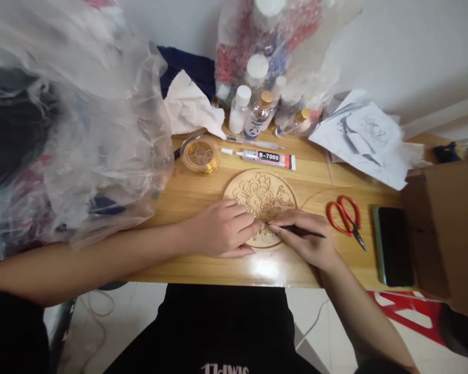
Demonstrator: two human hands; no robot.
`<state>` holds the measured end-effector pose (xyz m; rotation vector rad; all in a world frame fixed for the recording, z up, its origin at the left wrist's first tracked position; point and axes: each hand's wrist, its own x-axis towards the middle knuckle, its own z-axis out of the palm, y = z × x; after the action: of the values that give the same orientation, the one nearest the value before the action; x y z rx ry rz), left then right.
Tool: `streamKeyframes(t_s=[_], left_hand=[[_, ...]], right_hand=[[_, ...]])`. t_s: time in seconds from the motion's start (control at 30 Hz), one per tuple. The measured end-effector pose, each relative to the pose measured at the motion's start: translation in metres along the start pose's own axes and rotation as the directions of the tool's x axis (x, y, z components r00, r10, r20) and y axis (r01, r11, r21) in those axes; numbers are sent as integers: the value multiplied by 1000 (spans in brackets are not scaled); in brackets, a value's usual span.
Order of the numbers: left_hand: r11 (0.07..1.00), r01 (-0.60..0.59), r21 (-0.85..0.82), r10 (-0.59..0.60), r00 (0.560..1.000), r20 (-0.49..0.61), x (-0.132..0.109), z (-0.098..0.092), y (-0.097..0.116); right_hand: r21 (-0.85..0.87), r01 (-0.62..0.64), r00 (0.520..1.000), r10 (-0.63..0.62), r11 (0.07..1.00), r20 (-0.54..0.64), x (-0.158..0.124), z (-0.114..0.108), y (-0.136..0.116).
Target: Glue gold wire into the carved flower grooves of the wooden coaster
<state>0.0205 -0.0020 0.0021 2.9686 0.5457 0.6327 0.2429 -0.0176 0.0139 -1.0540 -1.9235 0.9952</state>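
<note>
A round wooden board lies on the table in front of me, with a flower pattern outlined in gold wire over a drawn design. My left hand rests on the board's left side, its fingers laid across the surface and the index fingertip near the working spot. Between the thumb and fingers of my right hand is a thin dark pair of tweezers, its tip down on the lower part of the pattern. The tips and what lies between them are too small to make out. A fine loose wire curves away rightward from the board.
Behind the board lie a spool of gold wire, a B-7000 glue tube and a pen. Several bottles stand farther back. Red-handled scissors, a phone and a cardboard box are rightward. Plastic bags crowd the left.
</note>
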Motion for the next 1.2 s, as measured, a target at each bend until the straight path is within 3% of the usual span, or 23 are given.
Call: streamKeyframes(t_s=[1.2], left_hand=[[1000, 12, -3, -12, 1000, -4, 0, 3, -1]], right_hand=[[-7, -6, 1000, 6, 1000, 20, -2, 0, 1]])
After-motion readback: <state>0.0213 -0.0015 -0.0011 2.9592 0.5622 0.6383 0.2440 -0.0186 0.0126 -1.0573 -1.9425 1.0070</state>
